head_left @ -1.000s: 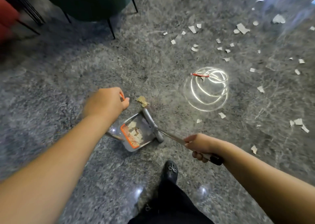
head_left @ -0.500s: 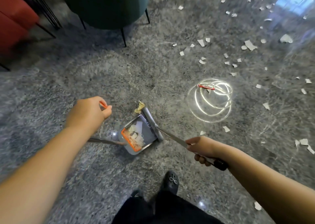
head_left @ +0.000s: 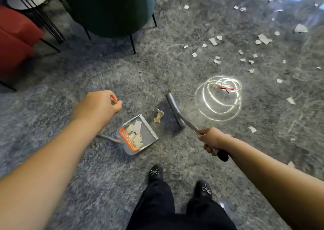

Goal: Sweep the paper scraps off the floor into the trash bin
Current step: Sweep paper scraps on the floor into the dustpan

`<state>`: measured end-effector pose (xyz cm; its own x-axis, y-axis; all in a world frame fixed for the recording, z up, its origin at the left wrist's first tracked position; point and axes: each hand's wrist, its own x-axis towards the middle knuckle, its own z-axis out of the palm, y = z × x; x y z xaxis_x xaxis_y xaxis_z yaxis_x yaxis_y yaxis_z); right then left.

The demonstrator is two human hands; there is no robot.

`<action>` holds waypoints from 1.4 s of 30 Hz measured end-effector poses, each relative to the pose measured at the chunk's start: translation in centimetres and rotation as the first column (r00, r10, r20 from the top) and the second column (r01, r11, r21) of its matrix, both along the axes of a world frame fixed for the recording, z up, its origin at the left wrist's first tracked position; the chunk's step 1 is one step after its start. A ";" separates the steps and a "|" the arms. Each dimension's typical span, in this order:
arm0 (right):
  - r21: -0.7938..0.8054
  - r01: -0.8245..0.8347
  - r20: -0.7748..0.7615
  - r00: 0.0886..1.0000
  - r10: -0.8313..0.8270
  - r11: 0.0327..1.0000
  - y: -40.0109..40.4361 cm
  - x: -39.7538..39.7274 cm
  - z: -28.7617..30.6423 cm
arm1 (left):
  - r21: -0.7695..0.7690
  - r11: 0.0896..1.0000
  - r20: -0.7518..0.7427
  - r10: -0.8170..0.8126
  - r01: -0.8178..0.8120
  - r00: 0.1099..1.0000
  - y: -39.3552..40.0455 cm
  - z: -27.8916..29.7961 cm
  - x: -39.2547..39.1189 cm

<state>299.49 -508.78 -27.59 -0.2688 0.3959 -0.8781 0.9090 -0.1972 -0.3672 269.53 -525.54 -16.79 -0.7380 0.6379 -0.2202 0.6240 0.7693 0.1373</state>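
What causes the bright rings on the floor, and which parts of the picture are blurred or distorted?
Head view: the bright rings look like a ceiling lamp mirrored in the glossy floor; a window glare sits at top right. The left hand and its forearm are motion-blurred, the right hand is sharper. The wide-angle lens stretches both arms near the edges. The broom head casts a soft shadow.

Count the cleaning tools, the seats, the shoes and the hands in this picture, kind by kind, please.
Cleaning tools: 2, grey long-handled broom, grey metal dustpan with orange comb.
Seats: 2, dark green upholstered chair, red upholstered seat.
Black bow-trimmed shoes: 2.
Hands: 2, left hand, right hand.
Total: 8.
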 end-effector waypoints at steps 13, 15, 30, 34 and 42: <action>-0.172 -0.053 -0.044 0.998 0.046 0.984 -4.6 -3.9 0.9 | 0.066 0.981 0.024 -0.182 0.180 0.983 4.5 -1.1 -4.1; -0.189 0.004 -0.066 0.998 -0.016 0.982 -4.9 -3.0 1.2 | 0.081 0.976 0.037 -0.206 0.203 0.978 5.3 -0.8 -4.2; -0.115 0.499 -0.147 0.847 -0.511 0.859 -1.8 8.1 3.9 | 0.072 0.777 0.082 -0.630 0.626 0.772 18.7 2.6 2.9; -0.074 0.604 -0.116 0.785 -0.608 0.794 0.5 13.0 3.8 | 0.093 0.717 0.089 -0.697 0.691 0.711 23.6 2.3 7.8; -0.039 0.769 -0.070 0.634 -0.770 0.638 6.5 24.0 3.5 | 0.089 0.631 0.086 -0.776 0.771 0.625 32.1 0.6 19.2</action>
